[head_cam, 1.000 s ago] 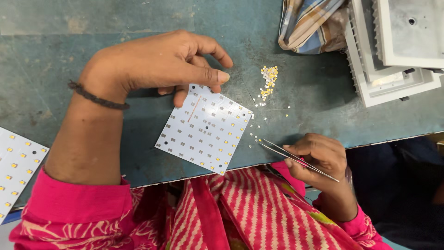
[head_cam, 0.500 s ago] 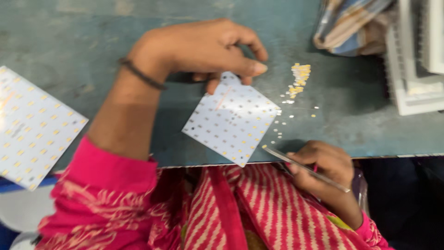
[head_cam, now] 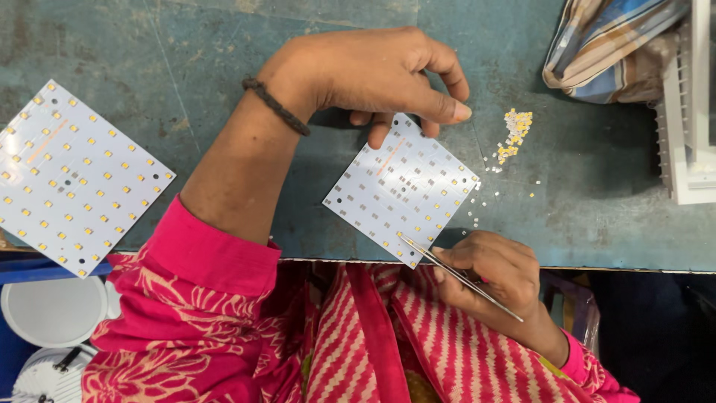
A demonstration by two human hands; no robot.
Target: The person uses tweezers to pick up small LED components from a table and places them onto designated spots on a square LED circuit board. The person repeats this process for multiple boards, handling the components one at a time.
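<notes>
The square white LED board (head_cam: 403,190) lies flat on the worn teal worktable (head_cam: 224,45), turned corner-on like a diamond, with its near corner reaching almost to the table's front edge. Its right half carries rows of small yellow chips; its left half shows mostly bare grey pads.

Well to the left of this board, a second, larger-looking board (head_cam: 71,175) of the same kind lies fully populated and partly overhangs the front edge. To the upper right of the central board sits a folded striped cloth (head_cam: 608,48), and beside that, at the frame's edge, a stack of white plastic housings (head_cam: 690,134).

The left hand (head_cam: 373,75) arches over the central board's far corner, thumb and fingertips pressed down on that corner and pinning it; the fingers are curled close, with nothing else in them. The right hand (head_cam: 488,272) rests at the table's front edge, just right of the board's near corner, fingers closed around slim metal tweezers (head_cam: 459,276). The tweezers' long axis runs diagonally, tips pointing up and left onto the board's lower right edge, so the right hand is the nearer to that edge. Whether the tips grip a chip is too small to tell.

A small heap of loose yellow LED chips (head_cam: 513,134) lies right of the board, a few strays scattered toward it.
</notes>
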